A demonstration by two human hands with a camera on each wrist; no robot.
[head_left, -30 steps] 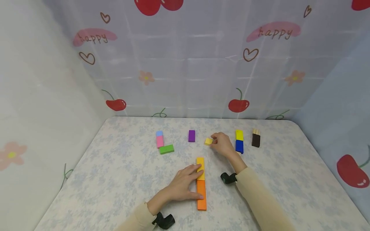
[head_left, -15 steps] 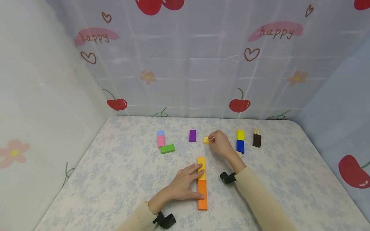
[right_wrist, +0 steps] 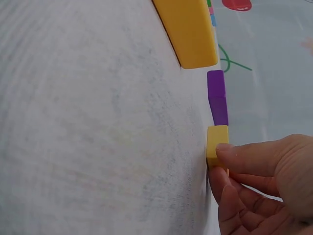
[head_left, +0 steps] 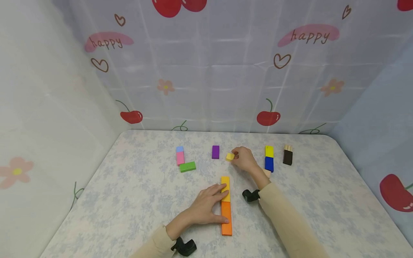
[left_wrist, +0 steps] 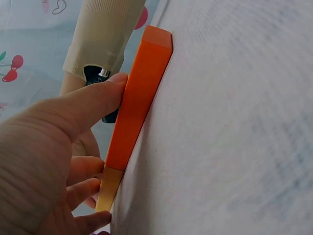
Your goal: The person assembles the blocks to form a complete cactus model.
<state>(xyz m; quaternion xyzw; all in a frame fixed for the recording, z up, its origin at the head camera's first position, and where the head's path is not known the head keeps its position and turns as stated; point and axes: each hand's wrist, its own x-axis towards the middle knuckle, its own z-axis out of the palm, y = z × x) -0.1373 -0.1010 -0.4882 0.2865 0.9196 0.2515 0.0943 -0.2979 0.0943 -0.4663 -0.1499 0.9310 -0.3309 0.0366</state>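
My left hand [head_left: 206,206] lies spread beside a straight row of an orange block [head_left: 226,218] and a yellow-orange block [head_left: 225,181] set end to end. Its thumb tip touches the orange block and its fingertips touch the yellow-orange one, also seen in the left wrist view. My right hand [head_left: 246,160], farther back, pinches a small pale yellow block [right_wrist: 217,139] close over the table, thumb on one face and fingers behind. A purple block [head_left: 215,152] lies just left of that pale block.
At the back left are a pink block [head_left: 180,158] with a light blue end and a green block [head_left: 188,167]. A yellow-and-blue pair [head_left: 269,164], a pale block [head_left: 267,173] and a dark brown piece [head_left: 288,157] with cream prongs lie right of my right hand.
My right hand has shifted slightly left with the pale yellow block, bringing it nearer the purple block. The left hand and its two blocks have stayed put.
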